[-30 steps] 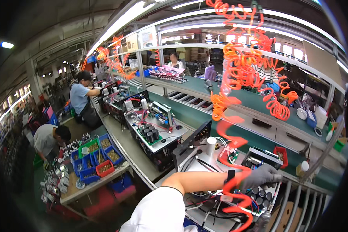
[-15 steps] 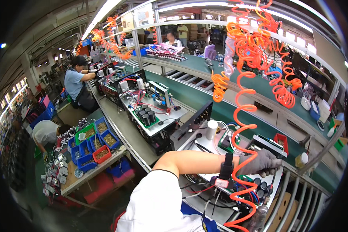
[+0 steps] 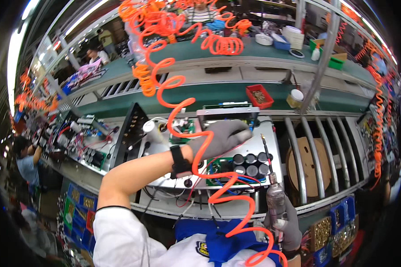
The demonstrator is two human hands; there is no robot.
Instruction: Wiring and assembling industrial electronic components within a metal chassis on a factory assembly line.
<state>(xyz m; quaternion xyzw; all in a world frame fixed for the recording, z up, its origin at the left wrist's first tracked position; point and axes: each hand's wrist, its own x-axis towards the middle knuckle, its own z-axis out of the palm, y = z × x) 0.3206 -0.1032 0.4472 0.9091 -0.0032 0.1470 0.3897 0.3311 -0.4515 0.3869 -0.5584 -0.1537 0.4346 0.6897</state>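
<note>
My left hand (image 3: 223, 137), in a grey glove, reaches over a silver metal plate (image 3: 268, 129) that carries electronics. Its fingers are curled together in front of an upright metal bracket (image 3: 229, 115); what they hold, if anything, is hidden. A thin red wire runs beside the fingers. Below lies a green circuit board with several black capacitors (image 3: 251, 165). My right hand (image 3: 290, 229), also gloved, is wrapped round a pneumatic screwdriver (image 3: 275, 198) at the plate's right front corner. The tool's bit points up and away from me.
A coiled orange air hose (image 3: 202, 173) hangs across the view, in front of my left hand. Metal rollers (image 3: 318, 155) lie right of the plate, with a round brown board (image 3: 307, 167) beneath. A red bin of screws (image 3: 259, 96) stands behind. Another unit (image 3: 91, 142) sits left.
The view has swung to the right. My right hand with the screwdriver has come into sight. My left hand has left the plate's right edge and moved leftward over the plate.
</note>
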